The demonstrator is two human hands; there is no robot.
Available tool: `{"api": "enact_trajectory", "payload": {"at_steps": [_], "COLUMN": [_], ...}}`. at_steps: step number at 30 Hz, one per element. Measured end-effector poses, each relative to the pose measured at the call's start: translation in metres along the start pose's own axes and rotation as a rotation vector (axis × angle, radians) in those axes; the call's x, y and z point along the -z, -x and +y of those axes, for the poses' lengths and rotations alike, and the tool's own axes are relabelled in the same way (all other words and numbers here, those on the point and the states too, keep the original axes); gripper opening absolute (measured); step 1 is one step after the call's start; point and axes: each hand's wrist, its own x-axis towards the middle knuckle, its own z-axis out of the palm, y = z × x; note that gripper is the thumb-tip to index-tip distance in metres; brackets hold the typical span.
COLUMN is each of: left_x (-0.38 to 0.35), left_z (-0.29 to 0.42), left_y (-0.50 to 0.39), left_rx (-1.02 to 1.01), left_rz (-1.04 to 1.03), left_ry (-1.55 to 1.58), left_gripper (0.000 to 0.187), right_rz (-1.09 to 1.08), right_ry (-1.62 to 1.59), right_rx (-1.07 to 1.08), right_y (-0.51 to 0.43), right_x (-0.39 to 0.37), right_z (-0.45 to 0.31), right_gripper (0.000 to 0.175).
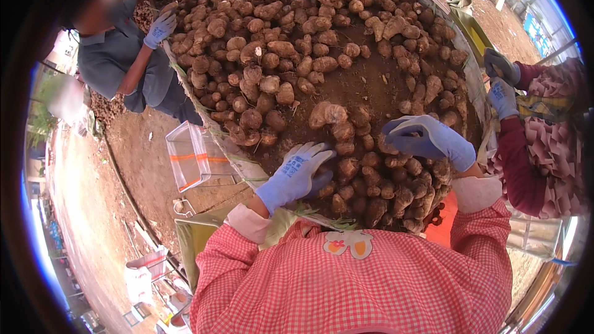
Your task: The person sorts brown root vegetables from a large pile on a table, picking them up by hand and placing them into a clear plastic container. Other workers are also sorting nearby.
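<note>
Brown, rough-skinned root tubers that look like taro corms (345, 167) lie heaped on a soil-covered sorting surface (357, 83) before me. My left hand (294, 172), in a blue and pale knit work glove, reaches over the near left edge. Its fingers are against the left side of the nearest corms, and I see nothing held in it. My right hand (429, 140), gloved alike, arches over the right side of the same cluster with thumb and fingers apart. No corm shows in its grasp, though its palm side is partly hidden.
A co-worker's gloved hand (161, 29) is at the left rim; another person's gloved hands (502, 88) are at the right. Fabric edging (204, 113) borders the heap. A clear plastic bag on a frame (188, 155) stands left. Something orange-red (442, 222) is by my right forearm.
</note>
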Motion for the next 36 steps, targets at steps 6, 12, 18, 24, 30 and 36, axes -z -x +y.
{"api": "enact_trajectory", "payload": {"at_steps": [6, 12, 18, 24, 30, 36], "left_x": [0.054, 0.065, 0.059, 0.046, 0.048, 0.056], "left_z": [-0.030, -0.055, -0.034, 0.040, 0.060, 0.062], "left_y": [0.032, 0.035, 0.034, -0.010, -0.017, -0.010], "left_rx": [0.125, 0.523, 0.323, 0.307, 0.116, 0.177], "left_rz": [0.733, 0.754, 0.605, 0.604, 0.290, 0.254], "left_ry": [-0.144, -0.277, -0.332, 0.557, 0.836, 0.824], "left_gripper": [0.030, 0.061, 0.062, 0.057, 0.058, 0.051], "right_rz": [0.332, 0.212, 0.282, 0.283, 0.186, 0.128], "right_ry": [0.020, 0.348, 0.032, -0.274, -0.450, -0.280], "right_rx": [-0.135, 0.113, -0.062, 0.274, 0.198, 0.309], "right_y": [-0.033, -0.112, -0.108, -0.069, -0.040, -0.034], "right_x": [0.008, -0.052, -0.075, -0.081, -0.079, -0.066], "right_z": [-0.006, -0.016, -0.008, -0.046, -0.067, -0.073], "right_gripper": [0.025, 0.055, 0.061, 0.065, 0.064, 0.057]}}
